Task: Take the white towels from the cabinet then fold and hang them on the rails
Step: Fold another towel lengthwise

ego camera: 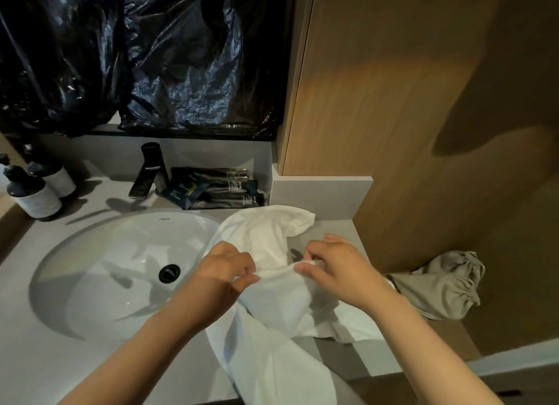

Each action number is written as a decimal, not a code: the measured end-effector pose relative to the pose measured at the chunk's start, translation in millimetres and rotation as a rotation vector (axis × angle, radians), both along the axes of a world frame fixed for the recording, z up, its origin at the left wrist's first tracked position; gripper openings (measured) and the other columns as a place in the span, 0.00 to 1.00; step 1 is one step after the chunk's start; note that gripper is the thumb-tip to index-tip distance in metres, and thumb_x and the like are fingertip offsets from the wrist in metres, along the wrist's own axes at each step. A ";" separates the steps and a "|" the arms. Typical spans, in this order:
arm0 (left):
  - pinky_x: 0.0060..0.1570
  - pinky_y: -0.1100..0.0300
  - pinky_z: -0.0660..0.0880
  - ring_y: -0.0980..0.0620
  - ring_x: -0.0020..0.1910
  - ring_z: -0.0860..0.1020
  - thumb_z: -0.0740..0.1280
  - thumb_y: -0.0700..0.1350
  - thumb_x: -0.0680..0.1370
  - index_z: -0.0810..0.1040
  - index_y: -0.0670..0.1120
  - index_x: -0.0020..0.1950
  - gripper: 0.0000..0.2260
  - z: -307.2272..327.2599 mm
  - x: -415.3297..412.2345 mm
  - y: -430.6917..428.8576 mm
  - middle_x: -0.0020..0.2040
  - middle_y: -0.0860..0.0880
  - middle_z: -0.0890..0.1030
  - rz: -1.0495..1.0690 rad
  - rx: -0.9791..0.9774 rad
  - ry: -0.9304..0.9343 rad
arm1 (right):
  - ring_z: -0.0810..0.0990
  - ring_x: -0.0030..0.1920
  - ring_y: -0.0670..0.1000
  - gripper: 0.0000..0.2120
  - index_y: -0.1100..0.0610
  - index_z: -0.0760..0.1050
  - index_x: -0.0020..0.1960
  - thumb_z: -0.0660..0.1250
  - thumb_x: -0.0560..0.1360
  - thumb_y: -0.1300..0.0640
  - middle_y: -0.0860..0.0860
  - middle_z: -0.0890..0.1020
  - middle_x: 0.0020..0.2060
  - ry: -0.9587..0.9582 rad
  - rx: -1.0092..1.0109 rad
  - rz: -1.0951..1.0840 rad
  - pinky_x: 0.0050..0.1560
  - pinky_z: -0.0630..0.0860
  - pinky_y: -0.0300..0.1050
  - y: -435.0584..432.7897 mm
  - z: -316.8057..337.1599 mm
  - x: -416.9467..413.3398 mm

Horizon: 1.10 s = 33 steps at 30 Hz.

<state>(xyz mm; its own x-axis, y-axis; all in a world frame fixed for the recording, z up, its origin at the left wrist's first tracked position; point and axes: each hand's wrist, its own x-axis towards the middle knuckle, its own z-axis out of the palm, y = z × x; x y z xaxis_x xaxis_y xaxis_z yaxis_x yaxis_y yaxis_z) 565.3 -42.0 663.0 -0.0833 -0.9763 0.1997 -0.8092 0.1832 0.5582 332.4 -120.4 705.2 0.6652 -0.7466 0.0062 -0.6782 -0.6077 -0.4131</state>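
Grey vanity counter (332, 223) right of the sink (90, 268) bore the white towel (263, 235), draped over its near edge; left hand (220, 274) and right hand (335, 268) each pinched a raised fold between thumb and curled fingertips

The plain white cloth towel (266, 238) matches the glossy white oval sink (99, 253); the stone bench (33, 359) is pale grey. Crinkled plastic sheeting (181, 72) is black, the wooden cabinet panel (393, 87) brown-grained, the gathered cloth bag (441, 286) beige.
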 end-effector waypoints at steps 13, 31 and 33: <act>0.37 0.62 0.66 0.54 0.41 0.75 0.62 0.51 0.80 0.70 0.55 0.45 0.05 55.3 -22.1 -48.4 0.40 0.54 0.77 0.028 -0.108 0.147 | 0.75 0.29 0.47 0.11 0.52 0.70 0.44 0.62 0.78 0.44 0.45 0.75 0.30 -0.152 -0.439 -0.407 0.31 0.77 0.50 -8.6 37.3 -65.2; 0.46 0.69 0.70 0.61 0.46 0.75 0.62 0.59 0.75 0.78 0.54 0.45 0.11 72.9 -49.5 -45.9 0.43 0.63 0.76 -0.193 -0.138 0.128 | 0.75 0.38 0.56 0.11 0.52 0.79 0.38 0.67 0.76 0.47 0.52 0.80 0.34 -0.462 0.179 -0.219 0.39 0.72 0.52 7.4 28.0 -31.3; 0.45 0.68 0.70 0.59 0.46 0.75 0.66 0.55 0.76 0.78 0.51 0.45 0.08 70.8 -43.1 -44.0 0.42 0.60 0.78 -0.157 -0.084 0.169 | 0.74 0.35 0.52 0.11 0.53 0.76 0.36 0.66 0.77 0.54 0.52 0.77 0.32 -0.545 0.096 -0.259 0.37 0.69 0.47 7.6 36.2 -37.1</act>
